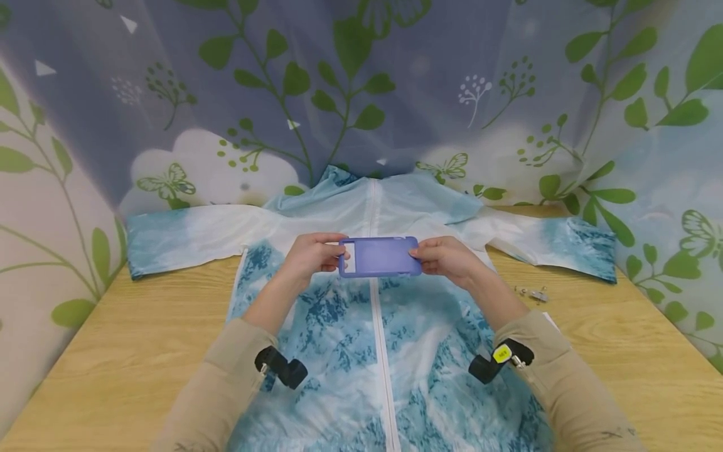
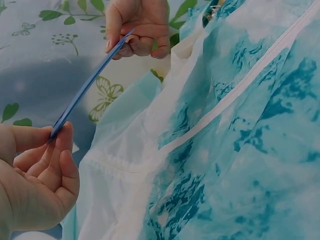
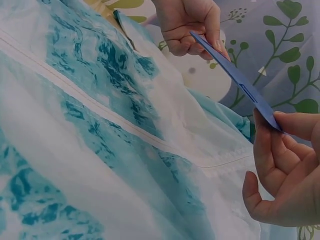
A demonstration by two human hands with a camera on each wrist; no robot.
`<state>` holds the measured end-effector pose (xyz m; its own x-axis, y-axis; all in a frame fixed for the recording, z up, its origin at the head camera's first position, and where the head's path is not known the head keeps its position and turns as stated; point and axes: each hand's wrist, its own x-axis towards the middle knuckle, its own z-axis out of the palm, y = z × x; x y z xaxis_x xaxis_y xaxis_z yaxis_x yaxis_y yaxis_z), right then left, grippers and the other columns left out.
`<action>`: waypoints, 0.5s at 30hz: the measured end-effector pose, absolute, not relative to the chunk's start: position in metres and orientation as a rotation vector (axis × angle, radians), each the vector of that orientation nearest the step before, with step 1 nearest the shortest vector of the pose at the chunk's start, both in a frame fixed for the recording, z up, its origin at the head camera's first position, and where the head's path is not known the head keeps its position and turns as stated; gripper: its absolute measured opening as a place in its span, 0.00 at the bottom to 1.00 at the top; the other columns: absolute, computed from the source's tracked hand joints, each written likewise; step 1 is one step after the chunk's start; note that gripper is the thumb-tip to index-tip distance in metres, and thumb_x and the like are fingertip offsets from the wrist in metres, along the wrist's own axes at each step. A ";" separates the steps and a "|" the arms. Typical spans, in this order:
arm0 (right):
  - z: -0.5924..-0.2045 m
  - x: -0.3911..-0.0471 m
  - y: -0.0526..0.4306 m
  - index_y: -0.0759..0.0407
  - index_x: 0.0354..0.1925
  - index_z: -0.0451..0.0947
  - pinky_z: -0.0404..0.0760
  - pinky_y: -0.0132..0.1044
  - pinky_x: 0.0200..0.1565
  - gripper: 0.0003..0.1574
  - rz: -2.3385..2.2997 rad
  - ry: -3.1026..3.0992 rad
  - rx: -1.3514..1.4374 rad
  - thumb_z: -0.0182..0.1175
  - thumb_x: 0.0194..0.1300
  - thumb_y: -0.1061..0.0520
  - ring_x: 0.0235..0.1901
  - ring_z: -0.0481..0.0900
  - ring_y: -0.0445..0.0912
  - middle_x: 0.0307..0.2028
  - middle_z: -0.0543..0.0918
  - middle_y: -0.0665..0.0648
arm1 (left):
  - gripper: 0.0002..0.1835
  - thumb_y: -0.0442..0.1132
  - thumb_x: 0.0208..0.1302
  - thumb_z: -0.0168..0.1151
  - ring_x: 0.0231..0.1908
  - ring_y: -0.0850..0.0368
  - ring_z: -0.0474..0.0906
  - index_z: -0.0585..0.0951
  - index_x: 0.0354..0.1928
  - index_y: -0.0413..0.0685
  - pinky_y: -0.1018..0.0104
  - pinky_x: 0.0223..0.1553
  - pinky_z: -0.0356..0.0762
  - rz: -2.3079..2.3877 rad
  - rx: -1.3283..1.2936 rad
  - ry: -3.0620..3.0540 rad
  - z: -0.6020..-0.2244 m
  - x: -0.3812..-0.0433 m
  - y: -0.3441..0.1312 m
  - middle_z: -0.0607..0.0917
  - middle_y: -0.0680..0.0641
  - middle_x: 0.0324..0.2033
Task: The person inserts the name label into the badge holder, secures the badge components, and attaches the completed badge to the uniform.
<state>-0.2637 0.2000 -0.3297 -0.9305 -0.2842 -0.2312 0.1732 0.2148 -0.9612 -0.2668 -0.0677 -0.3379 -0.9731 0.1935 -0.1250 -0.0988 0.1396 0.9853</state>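
Note:
A purple phone case [image 1: 384,256] is held level above the jacket, with a window at its left end. My left hand [image 1: 312,258] pinches its left end between thumb and fingers. At the other end, my right hand [image 1: 449,258] grips the case the same way. Both wrist views show the phone case [image 2: 90,82] edge-on as a thin strip. Below the hands a blue and white zip jacket [image 1: 327,339] lies spread out, sleeves stretched to both sides and its white zipper [image 1: 380,351] running down the middle.
The jacket lies on a wooden table [image 1: 113,351]. Several small metal pieces [image 1: 538,295] sit on the wood right of the jacket. A leaf-patterned curtain [image 1: 452,94] hangs behind and at both sides. Each wrist wears a black strapped camera [image 1: 282,369].

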 end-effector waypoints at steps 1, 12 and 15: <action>-0.329 -0.264 0.200 0.56 0.23 0.76 0.74 0.38 0.38 0.13 -1.768 2.136 -0.109 0.55 0.66 0.60 0.22 0.74 0.42 0.18 0.78 0.50 | 0.20 0.37 0.64 0.58 0.25 0.59 0.77 0.76 0.57 0.42 0.67 0.32 0.76 1.924 0.093 2.193 -0.337 -0.267 -0.068 0.85 0.47 0.30; -0.334 -0.264 0.201 0.56 0.23 0.76 0.73 0.39 0.40 0.13 -1.762 2.135 -0.133 0.55 0.66 0.59 0.22 0.73 0.42 0.18 0.77 0.49 | 0.19 0.37 0.64 0.58 0.25 0.59 0.77 0.76 0.57 0.43 0.57 0.40 0.76 1.917 0.086 2.211 -0.336 -0.264 -0.069 0.84 0.47 0.30; -0.335 -0.265 0.200 0.56 0.23 0.76 0.73 0.39 0.40 0.14 -1.760 2.142 -0.144 0.55 0.66 0.59 0.22 0.73 0.42 0.18 0.78 0.49 | 0.19 0.37 0.64 0.58 0.26 0.59 0.77 0.76 0.57 0.43 0.55 0.42 0.76 1.918 0.083 2.216 -0.337 -0.264 -0.070 0.84 0.47 0.30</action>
<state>-0.2647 0.1999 -0.3349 -0.9288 -0.3040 -0.2117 0.1488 0.2174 -0.9647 -0.2638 -0.0701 -0.3366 -0.9765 0.1784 -0.1208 -0.0940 0.1519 0.9839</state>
